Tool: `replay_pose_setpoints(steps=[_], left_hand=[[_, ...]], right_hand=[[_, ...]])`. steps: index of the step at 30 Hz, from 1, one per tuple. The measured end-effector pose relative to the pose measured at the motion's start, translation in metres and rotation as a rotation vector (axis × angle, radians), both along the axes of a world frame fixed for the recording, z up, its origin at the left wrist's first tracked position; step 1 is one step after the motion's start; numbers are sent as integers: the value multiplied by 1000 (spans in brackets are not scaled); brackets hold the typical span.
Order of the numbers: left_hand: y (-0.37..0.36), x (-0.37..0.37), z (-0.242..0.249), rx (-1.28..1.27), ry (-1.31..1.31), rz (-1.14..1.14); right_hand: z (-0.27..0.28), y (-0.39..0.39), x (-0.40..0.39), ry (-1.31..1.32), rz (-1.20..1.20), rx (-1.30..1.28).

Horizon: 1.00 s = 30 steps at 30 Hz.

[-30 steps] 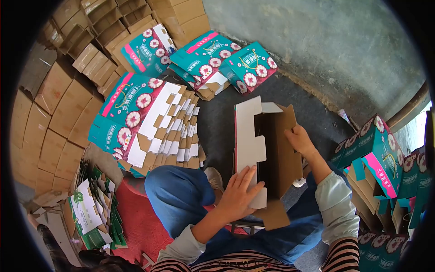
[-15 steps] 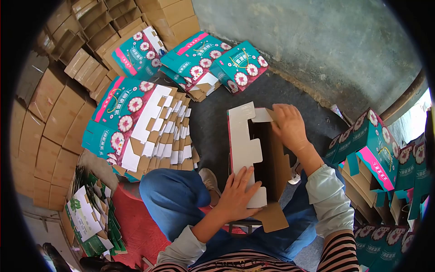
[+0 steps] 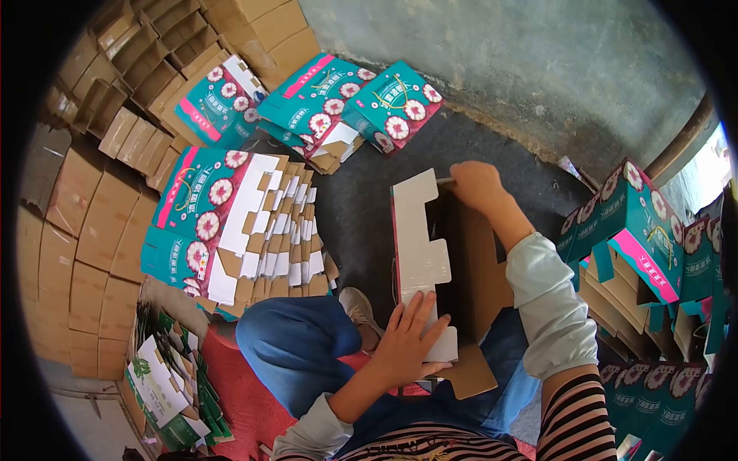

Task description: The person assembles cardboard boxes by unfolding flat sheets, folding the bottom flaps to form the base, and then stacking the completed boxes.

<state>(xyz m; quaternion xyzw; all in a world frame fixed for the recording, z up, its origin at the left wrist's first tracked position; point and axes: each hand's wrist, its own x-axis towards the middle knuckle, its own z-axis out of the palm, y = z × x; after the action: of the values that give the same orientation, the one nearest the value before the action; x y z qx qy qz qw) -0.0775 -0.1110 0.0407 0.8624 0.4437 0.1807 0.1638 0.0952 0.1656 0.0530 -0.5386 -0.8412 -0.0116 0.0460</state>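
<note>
A cardboard gift box (image 3: 477, 276) stands between my knees, its opening facing up and its brown inside showing. My left hand (image 3: 407, 342) lies with spread fingers on the white tabbed flap (image 3: 423, 246) along the box's left side. At the far end, the fingers of my right hand (image 3: 478, 184) are curled over the box's end flap, which they mostly hide. A brown flap (image 3: 469, 374) sticks out at the near end, close to my left thumb.
Flattened teal cartons (image 3: 204, 207) lie stacked at the left. More teal boxes (image 3: 396, 104) lie by the wall (image 3: 492, 61). Assembled boxes (image 3: 638, 223) are piled at the right. Brown cartons (image 3: 92, 253) line the left side, above green-and-white flat cartons (image 3: 165, 392).
My right hand has closed more tightly around the far end flap, its fingers now curled. My left hand stays on the white flap. The whole view has shifted slightly.
</note>
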Motion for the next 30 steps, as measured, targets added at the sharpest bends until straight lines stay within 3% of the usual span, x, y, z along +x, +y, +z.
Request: replay_pose_setpoints(steps=[6,9,12,18,21,26,30], left_hand=[[-3,1,-1,-18,-34,-22],[-6,3,-4,-7,-7,-22],[-5,6,-3,-4,43,-5],[9,-1,-13,12,81,71],[12,-9,-18,-44,45,91],[-8,-17,-18,-176,-218,117],[-30,-8,-3,-117,-170,196]], right_hand=[[28,2,20,158,-122,-71],[26,4,21,275,-220,43],[25,1,13,276,-156,114],[11,-18,-6,-132,252,326],[11,-44,-18,-285,318,186],[-9,-49,-17,-284,355,136],[-10,-44,-17,-194,251,192]])
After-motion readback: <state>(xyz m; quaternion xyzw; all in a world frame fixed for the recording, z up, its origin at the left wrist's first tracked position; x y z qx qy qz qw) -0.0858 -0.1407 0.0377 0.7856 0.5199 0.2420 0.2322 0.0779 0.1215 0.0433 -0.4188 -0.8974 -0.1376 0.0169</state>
